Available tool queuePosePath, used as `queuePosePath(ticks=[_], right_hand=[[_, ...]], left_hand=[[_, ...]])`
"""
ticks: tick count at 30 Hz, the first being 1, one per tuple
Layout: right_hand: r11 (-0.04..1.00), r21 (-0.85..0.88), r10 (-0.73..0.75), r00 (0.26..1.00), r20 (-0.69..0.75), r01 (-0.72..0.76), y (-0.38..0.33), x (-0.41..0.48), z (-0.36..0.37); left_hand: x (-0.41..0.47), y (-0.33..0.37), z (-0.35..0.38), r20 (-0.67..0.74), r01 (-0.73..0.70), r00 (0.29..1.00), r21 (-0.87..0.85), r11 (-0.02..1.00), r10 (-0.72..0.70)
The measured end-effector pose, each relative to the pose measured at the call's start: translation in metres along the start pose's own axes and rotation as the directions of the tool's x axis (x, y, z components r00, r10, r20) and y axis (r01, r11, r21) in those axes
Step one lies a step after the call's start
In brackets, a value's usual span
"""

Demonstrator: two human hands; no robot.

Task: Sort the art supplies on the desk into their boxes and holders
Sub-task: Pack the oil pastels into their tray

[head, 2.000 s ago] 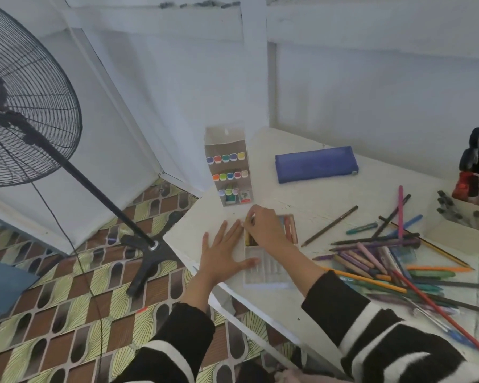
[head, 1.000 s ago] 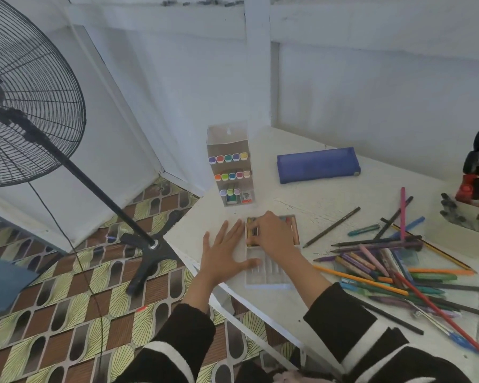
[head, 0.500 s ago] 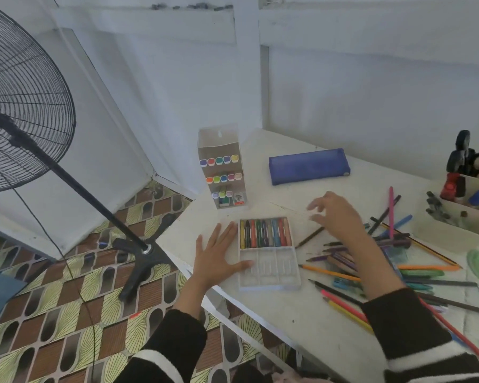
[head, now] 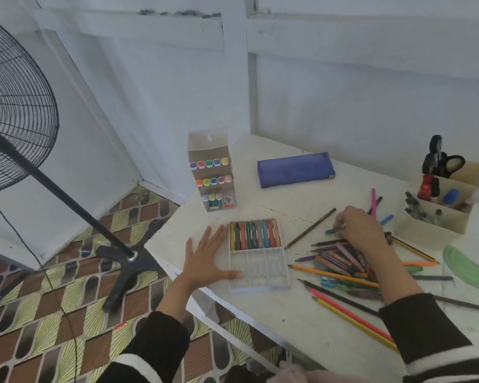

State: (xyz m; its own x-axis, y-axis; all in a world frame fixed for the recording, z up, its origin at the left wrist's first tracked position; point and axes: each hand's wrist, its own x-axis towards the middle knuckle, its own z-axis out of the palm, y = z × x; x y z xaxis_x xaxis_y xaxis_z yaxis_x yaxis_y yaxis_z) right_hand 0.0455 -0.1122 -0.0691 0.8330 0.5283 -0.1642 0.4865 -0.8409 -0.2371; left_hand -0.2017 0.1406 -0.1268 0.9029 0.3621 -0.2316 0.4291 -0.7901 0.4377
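Head view, left to right. The left hand [head: 205,261] has not moved. It lies flat on the tabletop [head: 288,333] with its grip apart and fingers spread. The thumb touches the lower left edge of the crayon box [head: 260,275], steadying it.

Two seconds ago the right hand was over that box, among the crayons [head: 255,234]. Half a second ago it had lifted clear and was travelling right. Now the right hand [head: 362,228] is down at the far edge of the loose pile of coloured pencils [head: 340,259]. Its fingertips are curled and its grip is clamped on the end of a short green stick [head: 331,231].

From this I judge that one crayon placement is done and the next pick has begun. The stick is small and partly covered by the fingers. It may be a crayon bound for the box, or a capped pen, and I cannot tell which.

The box sits open at the near left part of the tabletop, between the two hands. Its upper half holds a full row of crayons lying side by side. Its lower half is a clear tray with ridged slots that hold nothing.

Behind it stands the marker holder [head: 212,172], upright, with rows of coloured caps showing. The green stick lies just right of a brown pencil [head: 310,228] and well apart from the box. Most of the sorting remains, since the pile beneath the right forearm is a loose tangle.
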Motion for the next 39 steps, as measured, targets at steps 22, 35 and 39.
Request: queuePosePath(ticks=[22, 35, 39], right_hand=[[0.866, 0.500, -0.133, 0.973, 0.188, 0.022, -0.169, -0.072, 0.068], [0.880, 0.430, -0.195, 0.979, -0.059, 0.201, -0.171, -0.102, 0.102], [0.865, 0.464, -0.157, 0.981, -0.113, 0.192, -0.167, -0.107, 0.108]], left_hand=[[-0.003, -0.006, -0.017, 0.216, -0.138, 0.968, 0.027, 0.990, 0.129], [0.002, -0.013, -0.010, 0.192, -0.178, 0.969, 0.095, 0.979, 0.157], [0.000, -0.010, -0.009, 0.212, -0.171, 0.967, 0.144, 0.975, 0.138]])
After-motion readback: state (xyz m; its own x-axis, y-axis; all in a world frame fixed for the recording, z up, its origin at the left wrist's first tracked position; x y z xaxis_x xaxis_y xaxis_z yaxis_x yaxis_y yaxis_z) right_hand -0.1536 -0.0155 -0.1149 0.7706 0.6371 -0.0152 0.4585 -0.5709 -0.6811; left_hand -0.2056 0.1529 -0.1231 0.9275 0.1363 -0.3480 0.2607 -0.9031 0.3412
